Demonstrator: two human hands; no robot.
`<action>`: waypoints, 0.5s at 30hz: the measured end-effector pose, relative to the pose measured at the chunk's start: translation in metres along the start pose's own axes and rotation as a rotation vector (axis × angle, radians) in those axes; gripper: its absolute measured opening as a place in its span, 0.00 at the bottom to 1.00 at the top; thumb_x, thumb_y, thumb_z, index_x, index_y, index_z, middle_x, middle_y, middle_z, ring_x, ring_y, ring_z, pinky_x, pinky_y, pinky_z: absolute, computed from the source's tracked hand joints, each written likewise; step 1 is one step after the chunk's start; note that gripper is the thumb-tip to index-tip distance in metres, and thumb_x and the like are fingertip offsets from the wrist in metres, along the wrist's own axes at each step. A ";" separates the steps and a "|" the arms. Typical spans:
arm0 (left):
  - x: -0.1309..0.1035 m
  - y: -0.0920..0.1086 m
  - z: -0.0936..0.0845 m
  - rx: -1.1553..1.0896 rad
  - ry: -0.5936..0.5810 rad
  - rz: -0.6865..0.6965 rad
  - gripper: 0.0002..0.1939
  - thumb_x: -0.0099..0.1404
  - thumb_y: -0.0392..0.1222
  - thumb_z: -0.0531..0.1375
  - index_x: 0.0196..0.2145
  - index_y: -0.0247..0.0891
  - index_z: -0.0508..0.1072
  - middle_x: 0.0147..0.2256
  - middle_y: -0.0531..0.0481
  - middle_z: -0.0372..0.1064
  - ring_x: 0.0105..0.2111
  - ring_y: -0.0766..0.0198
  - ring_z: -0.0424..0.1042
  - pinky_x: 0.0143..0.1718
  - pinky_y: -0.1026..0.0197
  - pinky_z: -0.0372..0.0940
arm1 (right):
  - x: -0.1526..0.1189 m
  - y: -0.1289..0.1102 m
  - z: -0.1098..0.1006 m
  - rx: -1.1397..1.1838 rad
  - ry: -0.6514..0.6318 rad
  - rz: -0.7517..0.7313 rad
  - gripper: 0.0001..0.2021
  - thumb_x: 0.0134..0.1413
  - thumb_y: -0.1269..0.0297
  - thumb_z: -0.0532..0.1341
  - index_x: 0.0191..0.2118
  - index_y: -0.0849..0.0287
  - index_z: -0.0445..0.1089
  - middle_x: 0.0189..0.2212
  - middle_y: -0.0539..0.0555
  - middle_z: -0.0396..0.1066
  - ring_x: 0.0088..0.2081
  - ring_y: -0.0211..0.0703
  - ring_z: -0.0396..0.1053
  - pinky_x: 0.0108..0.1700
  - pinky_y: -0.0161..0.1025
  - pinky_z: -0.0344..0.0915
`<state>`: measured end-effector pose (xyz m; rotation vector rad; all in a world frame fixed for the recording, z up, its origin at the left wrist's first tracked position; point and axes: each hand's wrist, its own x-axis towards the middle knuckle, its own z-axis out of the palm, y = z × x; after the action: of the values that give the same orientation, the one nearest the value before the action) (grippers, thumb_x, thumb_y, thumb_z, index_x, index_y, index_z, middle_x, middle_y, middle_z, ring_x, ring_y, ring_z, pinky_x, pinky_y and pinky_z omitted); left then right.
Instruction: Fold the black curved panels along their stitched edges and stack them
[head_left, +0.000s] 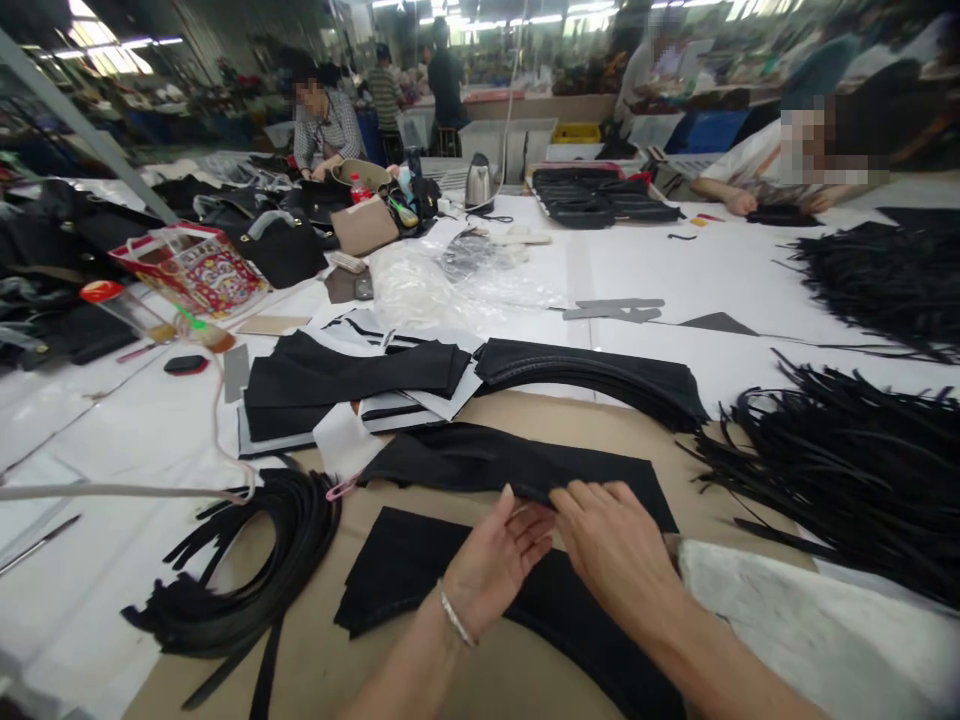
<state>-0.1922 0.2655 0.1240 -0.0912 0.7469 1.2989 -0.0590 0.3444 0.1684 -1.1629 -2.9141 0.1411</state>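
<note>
A long black leather-like panel point(480, 456) lies across the brown board, slightly rumpled. My right hand point(619, 545) is closed over its near edge, fingers curled down onto it. My left hand point(491, 565), wearing a silver bracelet point(455, 613), is palm up beside the right. Its thumb tip touches or nearly touches the panel's edge, and its slightly bent fingers are apart from the thumb. Beneath both hands lies a curved black panel point(420, 565), partly covered by my wrists. Just behind sit a stack of curved black panels point(592, 375) and a pile of black pieces point(352, 375).
Bundled black strips point(292, 560) lie left on the brown board point(375, 670); heaps of thin strips point(847, 450) lie right. A white-grey block point(795, 610) is by my right forearm. Clear plastic point(420, 280) and a kettle point(480, 185) stand farther back. People work across the table.
</note>
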 end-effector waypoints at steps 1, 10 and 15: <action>0.002 0.001 0.003 -0.088 0.021 0.013 0.14 0.64 0.47 0.59 0.43 0.34 0.73 0.42 0.43 0.72 0.42 0.62 0.72 0.51 0.58 0.62 | -0.016 -0.010 0.002 0.071 0.000 0.016 0.09 0.57 0.68 0.53 0.32 0.54 0.70 0.30 0.55 0.71 0.33 0.48 0.67 0.38 0.45 0.56; -0.024 0.001 -0.011 -0.408 -0.046 0.018 0.14 0.69 0.38 0.52 0.50 0.38 0.70 0.50 0.45 0.69 0.53 0.58 0.66 0.56 0.52 0.60 | -0.125 -0.043 0.096 1.406 0.185 0.987 0.42 0.43 0.39 0.61 0.61 0.55 0.55 0.57 0.62 0.62 0.57 0.59 0.60 0.54 0.56 0.60; -0.039 -0.012 -0.006 -0.353 -0.044 0.041 0.14 0.68 0.38 0.52 0.49 0.36 0.71 0.49 0.45 0.70 0.55 0.57 0.64 0.58 0.51 0.57 | -0.122 -0.069 0.094 1.971 0.010 1.097 0.34 0.40 0.40 0.64 0.54 0.49 0.67 0.45 0.57 0.74 0.51 0.61 0.67 0.48 0.59 0.66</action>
<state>-0.1870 0.2268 0.1369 -0.3311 0.4778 1.4566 -0.0204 0.2030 0.0849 -1.5213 -0.5362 2.0154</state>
